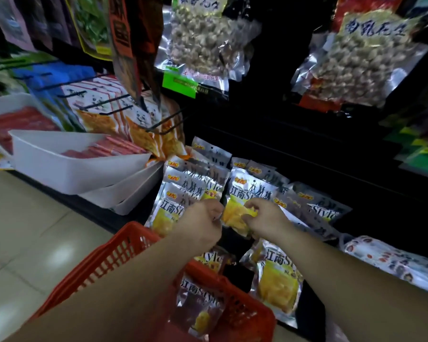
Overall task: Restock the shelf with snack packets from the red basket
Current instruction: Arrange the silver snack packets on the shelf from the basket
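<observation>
Red basket (124, 253) sits lowest in view, right under the forearms, with a few silver snack packets (200, 299) lying in it, so the stock is not used up yet. Just above its far rim both hands meet at one front packet (235, 215) with a yellow window, which stands at the head of a row on the bottom shelf (307, 149). The right hand (265, 218) has its fingers curled onto the yellow face of that packet and grips it. The left hand (200, 225) is bunched at the packet's left edge. Whether it pinches the edge or merely sits beside it I cannot tell, since its fingertips are turned away. More packets of the same kind stand in rows behind and to both sides, and one loose packet (279, 282) lies at the shelf's front lip beside the basket. White tubs (67, 174) are off to the left, well apart from the work.

My reading is that this is the placing step — a packet being seated and straightened in its row. The next move would call for letting go without tipping the slippery foil forward, then reaching down into the basket for another. The loose packet at the lip looks likely to slide off if brushed.
</observation>
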`<state>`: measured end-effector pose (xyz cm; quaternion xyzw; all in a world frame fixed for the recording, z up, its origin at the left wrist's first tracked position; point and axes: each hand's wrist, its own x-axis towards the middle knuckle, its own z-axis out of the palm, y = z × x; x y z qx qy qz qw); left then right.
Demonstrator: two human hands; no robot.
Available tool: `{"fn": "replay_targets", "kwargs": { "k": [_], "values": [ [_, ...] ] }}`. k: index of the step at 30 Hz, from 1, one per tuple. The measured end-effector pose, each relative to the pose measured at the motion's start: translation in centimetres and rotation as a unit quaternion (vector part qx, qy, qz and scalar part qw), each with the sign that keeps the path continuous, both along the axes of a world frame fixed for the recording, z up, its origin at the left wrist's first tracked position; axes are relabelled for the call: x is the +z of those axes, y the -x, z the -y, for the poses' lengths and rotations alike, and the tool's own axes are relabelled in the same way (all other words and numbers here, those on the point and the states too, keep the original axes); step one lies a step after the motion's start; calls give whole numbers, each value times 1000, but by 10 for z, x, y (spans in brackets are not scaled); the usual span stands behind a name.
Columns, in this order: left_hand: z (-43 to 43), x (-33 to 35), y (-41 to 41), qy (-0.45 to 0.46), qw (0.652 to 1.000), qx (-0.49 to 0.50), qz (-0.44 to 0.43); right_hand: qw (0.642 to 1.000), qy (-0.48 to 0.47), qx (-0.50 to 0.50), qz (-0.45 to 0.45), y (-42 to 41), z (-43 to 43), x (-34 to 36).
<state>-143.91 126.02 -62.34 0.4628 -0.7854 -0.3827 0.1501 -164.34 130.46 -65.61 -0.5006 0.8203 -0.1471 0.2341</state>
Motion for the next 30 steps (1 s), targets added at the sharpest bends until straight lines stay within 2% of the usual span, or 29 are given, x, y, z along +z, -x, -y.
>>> {"fn": "replay_targets", "kwargs": {
  "k": [4, 7, 11, 14, 18, 23, 26, 30],
  "values": [
    [20, -33, 22, -27, 997, 15, -70, 995, 1, 13, -96, 46, 51, -24],
    [32, -41, 29, -44, 993, 35, -107, 995, 1, 16, -102, 67, 80, -30],
    [40, -40, 29, -54, 989, 61, -121, 985, -17, 2, -169, 81, 94, -36],
    [39, -39, 29, -58, 988, 62, -127, 979, 19, -22, -200, 83, 88, -39],
    [36, -30, 27, -65, 988, 55, -131, 983, 71, -42, -163, 75, 76, -39],
    [28, -11, 23, -64, 985, 51, -150, 984, 61, -11, -166, 68, 67, -15],
    [20, 1, 17, -63, 983, 61, -164, 984, 83, -6, -156, 55, 55, 13],
    [8, 28, -6, -78, 977, 80, -182, 987, 128, 39, -87, 28, 32, 69]
  ]
}}
